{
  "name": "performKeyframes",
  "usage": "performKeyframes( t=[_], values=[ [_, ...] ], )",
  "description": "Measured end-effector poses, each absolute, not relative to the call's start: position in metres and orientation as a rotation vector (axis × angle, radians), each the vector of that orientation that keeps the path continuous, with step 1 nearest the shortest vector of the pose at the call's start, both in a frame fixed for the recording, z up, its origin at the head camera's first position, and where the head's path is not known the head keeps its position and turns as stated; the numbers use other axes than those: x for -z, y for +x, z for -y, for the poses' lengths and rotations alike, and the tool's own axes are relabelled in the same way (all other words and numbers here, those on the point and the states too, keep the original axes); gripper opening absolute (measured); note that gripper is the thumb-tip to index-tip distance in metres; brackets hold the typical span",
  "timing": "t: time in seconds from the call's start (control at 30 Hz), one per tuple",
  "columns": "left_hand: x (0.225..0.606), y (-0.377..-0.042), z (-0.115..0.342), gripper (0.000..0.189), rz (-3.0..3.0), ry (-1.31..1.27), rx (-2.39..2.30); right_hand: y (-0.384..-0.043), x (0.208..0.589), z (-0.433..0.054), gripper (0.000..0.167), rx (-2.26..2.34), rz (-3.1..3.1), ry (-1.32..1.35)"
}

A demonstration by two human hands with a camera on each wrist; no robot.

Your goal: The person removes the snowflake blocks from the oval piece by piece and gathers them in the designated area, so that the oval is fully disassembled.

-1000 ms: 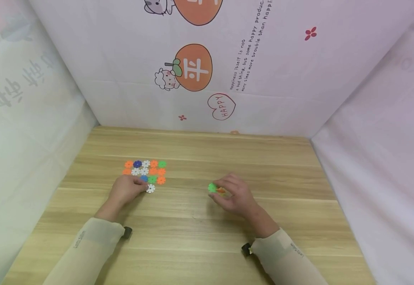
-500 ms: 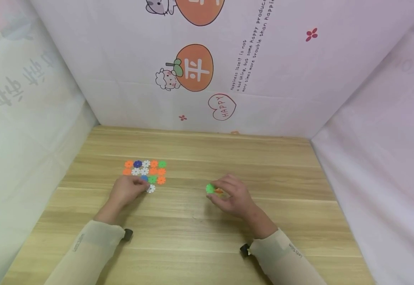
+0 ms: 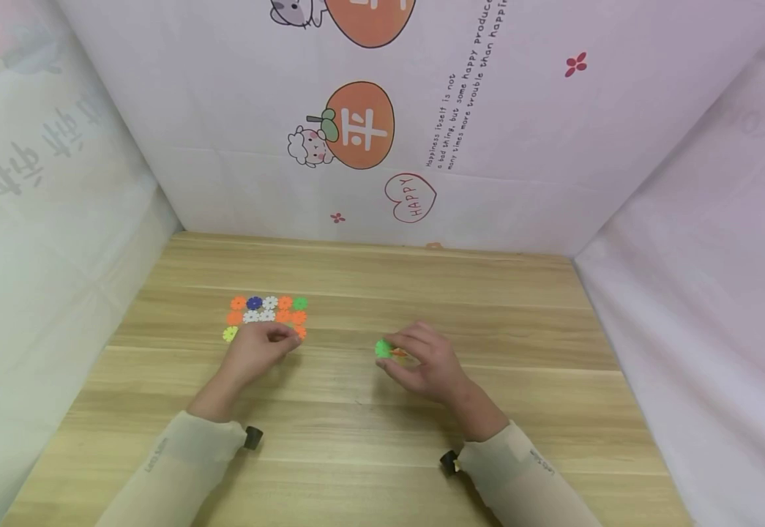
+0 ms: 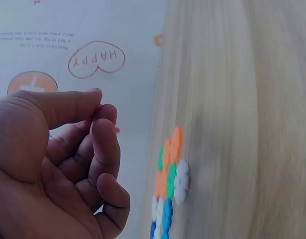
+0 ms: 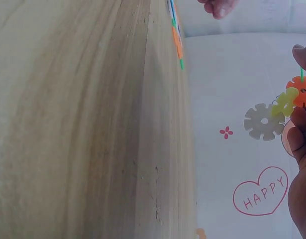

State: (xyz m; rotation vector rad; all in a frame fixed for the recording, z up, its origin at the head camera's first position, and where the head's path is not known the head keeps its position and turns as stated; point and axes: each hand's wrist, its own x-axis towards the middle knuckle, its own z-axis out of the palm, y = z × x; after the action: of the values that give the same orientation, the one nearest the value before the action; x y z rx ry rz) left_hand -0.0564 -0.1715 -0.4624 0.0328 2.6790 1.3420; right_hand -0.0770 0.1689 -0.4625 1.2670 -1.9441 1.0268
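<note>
In the head view, my left hand hovers over the near side of a block of notched plastic snowflake discs. Its fingers are curled, and thumb and index tips meet with nothing between them in the left wrist view. A white disc lies nearest the front, beside the rows. My right hand holds a small bunch of discs over the middle of the table. A green disc sticks out between thumb and fingertips. Behind it show an orange disc, a yellow one and a greyish one.
The wooden table is bounded by a printed white cloth at the back and plain-looking cloth walls at both sides. A yellow disc marks the left end of the third row. Dark wrist cameras sit at both cuffs.
My left hand has left the white disc at the front and moved right, uncovering the yellow disc. My right hand has shifted slightly left with its discs.
</note>
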Motion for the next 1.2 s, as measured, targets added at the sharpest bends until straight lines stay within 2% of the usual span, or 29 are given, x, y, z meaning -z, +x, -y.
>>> performKeyframes(
  t=[0.4, 1.2],
  values=[
    [0.459, -0.055, 0.148, 0.015, -2.621, 0.191, -1.522, -0.078, 0.463, -0.167, 0.029, -0.988, 1.945, 1.257],
    [0.445, -0.053, 0.094, 0.027, -2.400, 0.387, -1.617, -0.078, 0.458, -0.154, 0.032, -0.937, 1.957, 1.271]
  ],
)
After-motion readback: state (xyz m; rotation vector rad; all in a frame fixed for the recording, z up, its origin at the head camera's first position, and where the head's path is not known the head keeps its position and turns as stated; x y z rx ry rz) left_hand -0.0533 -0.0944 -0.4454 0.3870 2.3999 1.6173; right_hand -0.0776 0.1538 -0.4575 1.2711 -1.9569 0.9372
